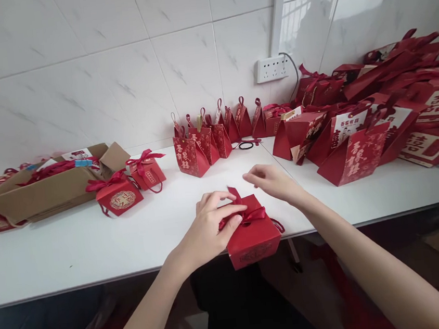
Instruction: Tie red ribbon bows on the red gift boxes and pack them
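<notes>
A red gift box (254, 244) with a gold print on its front sits at the table's near edge, partly overhanging it. On its lid is a dark red ribbon bow (256, 214), and a cord handle (277, 225) loops out at the right. My left hand (213, 222) is closed over the bow's left side, thumb and forefinger around the ribbon near the knot. The loop under those fingers is mostly hidden. Above and right of the box, my right hand (274, 182) hovers apart from it, fingers loosely bent, with nothing visible in them.
Two finished-looking red boxes (120, 196) with bows stand left, beside a cardboard carton (45, 190) of ribbons. Several triangular red gift bags (193, 154) stand near the wall. More bags and boxes (363, 149) pile up at right. A socket strip (272, 69) is on the tiled wall.
</notes>
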### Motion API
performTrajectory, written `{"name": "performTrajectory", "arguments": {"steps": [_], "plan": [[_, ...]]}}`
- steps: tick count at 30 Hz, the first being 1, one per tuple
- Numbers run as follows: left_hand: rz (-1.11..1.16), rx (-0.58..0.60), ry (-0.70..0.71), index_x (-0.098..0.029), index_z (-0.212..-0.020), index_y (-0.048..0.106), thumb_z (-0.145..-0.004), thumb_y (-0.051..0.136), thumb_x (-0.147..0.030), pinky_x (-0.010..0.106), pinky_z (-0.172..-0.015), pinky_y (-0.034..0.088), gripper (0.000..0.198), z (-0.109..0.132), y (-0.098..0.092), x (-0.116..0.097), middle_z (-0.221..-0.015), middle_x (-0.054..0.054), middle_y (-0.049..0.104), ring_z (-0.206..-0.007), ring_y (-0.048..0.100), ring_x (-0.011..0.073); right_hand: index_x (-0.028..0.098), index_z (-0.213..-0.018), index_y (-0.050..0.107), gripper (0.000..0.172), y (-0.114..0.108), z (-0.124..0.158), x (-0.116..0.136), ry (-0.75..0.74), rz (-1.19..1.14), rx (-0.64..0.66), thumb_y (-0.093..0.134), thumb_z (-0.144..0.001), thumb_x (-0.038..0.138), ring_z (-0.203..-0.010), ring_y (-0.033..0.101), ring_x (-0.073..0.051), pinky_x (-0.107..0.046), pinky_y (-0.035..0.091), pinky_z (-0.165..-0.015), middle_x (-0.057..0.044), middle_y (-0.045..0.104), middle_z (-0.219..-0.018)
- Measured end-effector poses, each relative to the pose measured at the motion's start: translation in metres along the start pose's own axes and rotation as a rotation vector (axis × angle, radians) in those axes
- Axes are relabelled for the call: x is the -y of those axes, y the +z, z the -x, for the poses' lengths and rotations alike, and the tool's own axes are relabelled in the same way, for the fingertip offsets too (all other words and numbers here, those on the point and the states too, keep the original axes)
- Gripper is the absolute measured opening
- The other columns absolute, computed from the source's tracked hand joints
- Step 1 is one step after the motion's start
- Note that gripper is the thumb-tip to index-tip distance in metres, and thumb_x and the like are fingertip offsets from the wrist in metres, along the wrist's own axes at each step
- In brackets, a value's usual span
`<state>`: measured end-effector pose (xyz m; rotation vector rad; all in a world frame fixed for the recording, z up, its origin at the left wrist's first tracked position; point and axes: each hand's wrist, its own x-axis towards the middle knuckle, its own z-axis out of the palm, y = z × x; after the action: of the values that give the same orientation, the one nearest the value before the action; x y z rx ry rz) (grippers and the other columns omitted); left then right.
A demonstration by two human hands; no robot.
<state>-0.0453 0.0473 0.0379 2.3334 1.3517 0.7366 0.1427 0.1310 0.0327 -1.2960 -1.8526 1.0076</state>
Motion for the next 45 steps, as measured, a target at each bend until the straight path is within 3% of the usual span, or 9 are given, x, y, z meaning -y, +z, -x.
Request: {"name": "performTrajectory", "arguments": {"steps": [2, 6, 8, 12, 22, 26, 32, 39, 45], "plan": [[0.034, -0.033, -0.009, -0.028, -0.114, 0.063, -0.092, 0.045, -0.03, 0.046, -0.104, 0.032, 0.029, 0.002, 0.001, 0.004, -0.125, 0.007, 0.051, -0.121, 0.04, 0.0248, 0.017, -0.073, 0.054, 0.034, -0.008, 0.018, -0.002, -0.092, -0.029, -0.063, 0.052, -0.081, 0.051, -0.061, 0.047, -0.012, -0.026, 0.036, -0.056, -0.001, 0.056, -0.069], [0.183, -0.288, -0.029, -0.027, -0.119, 0.053, -0.089, 0.048, -0.03, 0.041, -0.103, 0.032, 0.031, 0.016, -0.002, 0.012, -0.128, 0.006, 0.047, -0.123, 0.04, 0.024, 0.019, -0.082, 0.059, 0.032, -0.018, 0.054, -0.005, -0.157, -0.061, 0.17, 0.058, -0.081, 0.051, -0.069, 0.052, -0.015, -0.027, 0.042, -0.064, -0.002, 0.06, -0.076], [0.241, -0.361, -0.019, -0.026, -0.114, 0.052, -0.086, 0.05, -0.026, 0.036, -0.097, 0.037, 0.029, 0.026, -0.005, 0.016, -0.119, 0.006, 0.051, -0.116, 0.046, 0.0229, 0.021, -0.088, 0.061, 0.028, -0.018, 0.065, -0.006, -0.162, -0.044, 0.2, 0.065, -0.077, 0.046, -0.072, 0.052, -0.015, -0.027, 0.042, -0.066, -0.002, 0.061, -0.082], [0.163, -0.29, -0.059, -0.024, -0.102, 0.054, -0.082, 0.054, -0.021, 0.033, -0.086, 0.041, 0.02, 0.039, -0.006, 0.016, -0.103, 0.004, 0.054, -0.099, 0.053, 0.02, 0.023, -0.081, 0.062, 0.017, -0.013, 0.07, -0.004, -0.196, -0.004, 0.135, 0.059, -0.084, 0.039, -0.073, 0.053, -0.015, -0.027, 0.042, -0.068, -0.002, 0.061, -0.084], [0.136, -0.307, -0.12, -0.023, -0.091, 0.062, -0.084, 0.059, -0.031, 0.026, -0.072, 0.042, 0.011, 0.029, 0.004, 0.012, -0.089, 0.001, 0.059, -0.083, 0.054, 0.0151, 0.019, -0.072, 0.057, 0.03, 0.001, 0.06, 0.005, -0.149, -0.095, 0.074, 0.046, -0.09, 0.041, -0.059, 0.046, -0.012, -0.025, 0.037, -0.057, 0.0, 0.055, -0.066], [0.187, -0.347, -0.317, -0.021, -0.078, 0.06, -0.086, 0.054, -0.035, 0.024, -0.062, 0.039, 0.018, 0.03, 0.003, -0.001, -0.072, -0.001, 0.058, -0.066, 0.049, 0.012, 0.019, -0.09, 0.06, 0.022, 0.004, 0.058, 0.001, -0.126, -0.178, 0.055, 0.052, -0.087, 0.039, -0.06, 0.048, -0.012, -0.024, 0.038, -0.056, 0.001, 0.055, -0.065], [0.475, -0.171, -0.62, -0.018, -0.061, 0.044, -0.083, 0.051, -0.046, 0.022, -0.049, 0.03, 0.037, 0.032, 0.004, -0.008, -0.051, -0.006, 0.04, -0.048, 0.036, 0.0083, 0.019, -0.091, 0.054, 0.026, 0.005, 0.056, -0.001, 0.013, -0.308, 0.086, 0.053, -0.083, 0.043, -0.052, 0.045, -0.011, -0.022, 0.032, -0.047, 0.003, 0.052, -0.061], [0.873, -0.17, -0.603, -0.018, -0.057, 0.034, -0.079, 0.056, -0.039, 0.02, -0.052, 0.027, 0.037, 0.03, 0.017, -0.002, -0.056, -0.006, 0.031, -0.053, 0.028, 0.0069, 0.02, -0.088, 0.049, 0.02, 0.004, 0.06, -0.003, 0.02, -0.365, 0.115, 0.053, -0.083, 0.04, -0.057, 0.047, -0.011, -0.022, 0.032, -0.048, 0.002, 0.053, -0.065], [0.932, -0.191, -0.543, -0.017, -0.058, 0.035, -0.081, 0.056, -0.037, 0.021, -0.053, 0.026, 0.036, 0.035, 0.025, 0.003, -0.058, -0.005, 0.031, -0.055, 0.027, 0.0072, 0.021, -0.078, 0.041, 0.022, 0.0, 0.064, 0.0, 0.01, -0.424, 0.134, 0.056, -0.081, 0.037, -0.053, 0.04, -0.008, -0.021, 0.03, -0.049, 0.006, 0.046, -0.061]]}}
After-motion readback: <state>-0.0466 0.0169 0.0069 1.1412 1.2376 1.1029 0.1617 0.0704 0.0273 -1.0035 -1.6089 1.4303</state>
